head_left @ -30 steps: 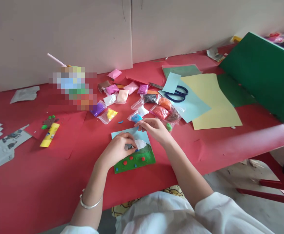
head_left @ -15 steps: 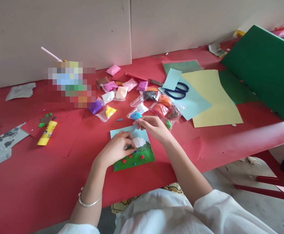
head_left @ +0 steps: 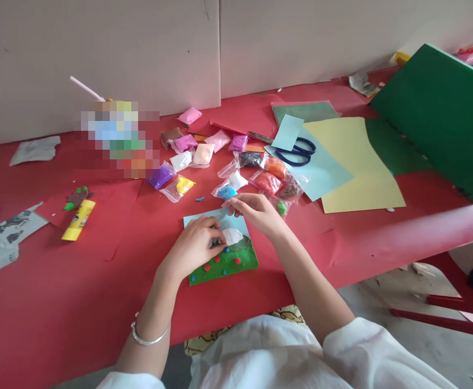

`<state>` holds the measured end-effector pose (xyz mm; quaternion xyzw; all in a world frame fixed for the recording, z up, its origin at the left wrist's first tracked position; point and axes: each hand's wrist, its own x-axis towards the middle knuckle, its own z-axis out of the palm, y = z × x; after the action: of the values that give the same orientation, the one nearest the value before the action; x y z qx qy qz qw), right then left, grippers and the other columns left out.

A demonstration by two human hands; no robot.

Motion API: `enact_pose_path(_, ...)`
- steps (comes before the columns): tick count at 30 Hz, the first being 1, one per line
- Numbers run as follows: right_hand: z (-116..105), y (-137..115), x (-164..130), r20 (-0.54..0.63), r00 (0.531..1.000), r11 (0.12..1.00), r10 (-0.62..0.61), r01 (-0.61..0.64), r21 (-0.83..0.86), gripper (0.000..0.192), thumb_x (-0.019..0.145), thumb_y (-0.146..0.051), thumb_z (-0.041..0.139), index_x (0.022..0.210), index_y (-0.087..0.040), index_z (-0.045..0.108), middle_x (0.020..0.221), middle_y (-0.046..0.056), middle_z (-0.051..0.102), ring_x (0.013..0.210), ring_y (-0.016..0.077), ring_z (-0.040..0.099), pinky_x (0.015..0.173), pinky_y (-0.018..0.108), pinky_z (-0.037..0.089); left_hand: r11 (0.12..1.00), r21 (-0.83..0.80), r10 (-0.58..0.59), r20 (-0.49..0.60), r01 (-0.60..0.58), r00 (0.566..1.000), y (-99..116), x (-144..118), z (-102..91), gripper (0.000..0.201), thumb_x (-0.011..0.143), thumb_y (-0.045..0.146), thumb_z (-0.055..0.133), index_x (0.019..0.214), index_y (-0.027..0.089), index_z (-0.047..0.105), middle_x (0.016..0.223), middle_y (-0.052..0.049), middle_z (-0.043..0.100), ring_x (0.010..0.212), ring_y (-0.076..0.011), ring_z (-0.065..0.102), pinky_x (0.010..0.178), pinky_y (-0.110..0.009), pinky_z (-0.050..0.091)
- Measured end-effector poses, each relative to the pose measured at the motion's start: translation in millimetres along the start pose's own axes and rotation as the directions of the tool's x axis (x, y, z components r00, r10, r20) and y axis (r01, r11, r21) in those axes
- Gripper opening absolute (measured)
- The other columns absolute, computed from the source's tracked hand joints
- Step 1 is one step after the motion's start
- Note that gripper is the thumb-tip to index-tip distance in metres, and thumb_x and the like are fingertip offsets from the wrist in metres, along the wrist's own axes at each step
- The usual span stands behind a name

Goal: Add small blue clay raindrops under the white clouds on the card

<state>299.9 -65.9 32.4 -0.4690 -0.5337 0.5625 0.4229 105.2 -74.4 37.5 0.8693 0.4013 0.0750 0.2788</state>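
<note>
On the red table, near its front edge, we find a small card with a pale blue upper half, a green clay lower half dotted with red and blue beads, and a white clay dome at the join. Our left hand rests on the card's left part, fingers curled down and pinched narrowly at the dome's left edge; whatever sits between the fingertips is too small for us to tell. This hand also appears to pin the card flat. Our right hand hovers just past the card's far edge, thumb and forefinger closed on a tiny bit of something we cannot identify.

Just beyond the hands lie small plastic bags of clay in many colours, spread within easy reach; the blue bag is nearest the right hand. Farther right, scissors lie on pale blue paper, partly under a smaller sheet, beside a yellow sheet and green board. To the left, well apart, lies a yellow glue stick.
</note>
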Motion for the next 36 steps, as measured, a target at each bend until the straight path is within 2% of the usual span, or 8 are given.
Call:
enact_pose_path(3, -0.2, -0.6, -0.3, 0.009, 1.000, 1.000, -0.005, 0.005, 0.001, 0.039, 0.087, -0.050, 0.056, 0.089, -0.016, 0.073, 0.074, 0.003, 0.066, 0.070, 0.0125, 0.055, 0.069, 0.027, 0.045, 0.999, 0.038, 0.009, -0.064, -0.006, 0.998, 1.4, 0.1, -6.4, 0.014, 0.081, 0.014, 0.066, 0.088, 0.025, 0.069, 0.097, -0.001, 0.064, 0.097, -0.0213, 0.059, 0.087, -0.037, 0.045)
enact_pose_path(7, -0.7, 0.5, -0.8, 0.015, 1.000, 1.000, -0.005, 0.005, 0.002, 0.037, 0.087, -0.049, 0.056, 0.090, -0.016, 0.073, 0.075, 0.004, 0.067, 0.070, 0.0125, 0.056, 0.069, 0.027, 0.045, 0.993, 0.113, 0.010, -0.227, 0.016, 0.974, 7.0, -9.8, -8.7, 0.012, 0.083, 0.014, 0.063, 0.090, 0.023, 0.068, 0.095, -0.002, 0.063, 0.092, -0.0198, 0.057, 0.084, -0.036, 0.044)
enact_pose_path(12, 1.6, -2.8, -2.3, -0.003, 1.000, 0.998, -0.015, 0.015, -0.067, 0.034, 0.090, -0.043, 0.052, 0.092, -0.015, 0.072, 0.079, 0.005, 0.069, 0.073, 0.0138, 0.058, 0.069, 0.027, 0.046, 0.978, 0.166, -0.056, -0.374, 0.126, 0.926, 20.4, -35.3, 18.5, 0.017, 0.085, 0.013, 0.060, 0.091, 0.026, 0.071, 0.091, -0.003, 0.064, 0.090, -0.0195, 0.060, 0.081, -0.035, 0.044)
enact_pose_path(15, 4.2, -17.9, -9.9, -0.047, 0.994, 0.964, -0.100, 0.085, -0.253, 0.025, 0.090, -0.027, 0.050, 0.092, -0.017, 0.072, 0.081, 0.004, 0.070, 0.072, 0.0136, 0.060, 0.068, 0.026, 0.045, 0.969, 0.118, -0.143, -0.457, 0.219, 0.878, 27.4, -46.3, 37.7, 0.016, 0.086, 0.017, 0.060, 0.094, 0.025, 0.071, 0.095, -0.004, 0.064, 0.092, -0.0207, 0.061, 0.082, -0.035, 0.045)
enact_pose_path(20, 4.3, -42.5, -41.0, -0.002, 0.956, 0.744, -0.295, 0.228, -0.628, 0.029, 0.085, -0.011, 0.046, 0.094, -0.022, 0.071, 0.083, 0.003, 0.068, 0.073, 0.0153, 0.060, 0.068, 0.027, 0.045, 0.957, 0.137, -0.151, -0.519, 0.256, 0.841, 34.1, -51.0, 52.7, 0.020, 0.087, 0.016, 0.057, 0.099, 0.026, 0.069, 0.099, -0.006, 0.063, 0.099, -0.0226, 0.059, 0.086, -0.037, 0.044)
enact_pose_path(23, 5.7, -30.1, -61.4, 0.070, 0.953, 0.652, -0.295, 0.254, -0.714, 0.027, 0.086, -0.011, 0.046, 0.094, -0.021, 0.070, 0.084, 0.005, 0.067, 0.074, 0.0162, 0.060, 0.067, 0.028, 0.046, 0.949, 0.160, -0.147, -0.537, 0.271, 0.831, 35.6, -51.3, 56.2, 0.020, 0.086, 0.015, 0.057, 0.097, 0.026, 0.070, 0.100, -0.006, 0.064, 0.101, -0.0238, 0.058, 0.087, -0.039, 0.043)
enact_pose_path(28, 15.7, 14.1, -82.1, 0.128, 0.955, 0.535, -0.268, 0.258, -0.804, 0.030, 0.084, -0.008, 0.049, 0.100, -0.021, 0.070, 0.090, 0.007, 0.066, 0.078, 0.0187, 0.058, 0.072, 0.032, 0.047, 0.959, 0.147, -0.126, -0.547, 0.243, 0.828, 35.9, -52.7, 61.0, 0.022, 0.085, 0.014, 0.057, 0.098, 0.024, 0.071, 0.100, -0.007, 0.064, 0.099, -0.0234, 0.058, 0.087, -0.039, 0.042)
enact_pose_path(36, 21.6, 34.9, -87.6, 0.117, 0.946, 0.483, -0.301, 0.257, -0.837, 0.029, 0.084, -0.011, 0.053, 0.105, -0.021, 0.070, 0.093, 0.006, 0.066, 0.079, 0.0197, 0.057, 0.070, 0.033, 0.044, 0.964, 0.148, -0.102, -0.558, 0.219, 0.823, 34.6, -51.8, 65.2, 0.022, 0.085, 0.014, 0.056, 0.097, 0.023, 0.071, 0.098, -0.007, 0.064, 0.098, -0.0231, 0.058, 0.087, -0.038, 0.042)
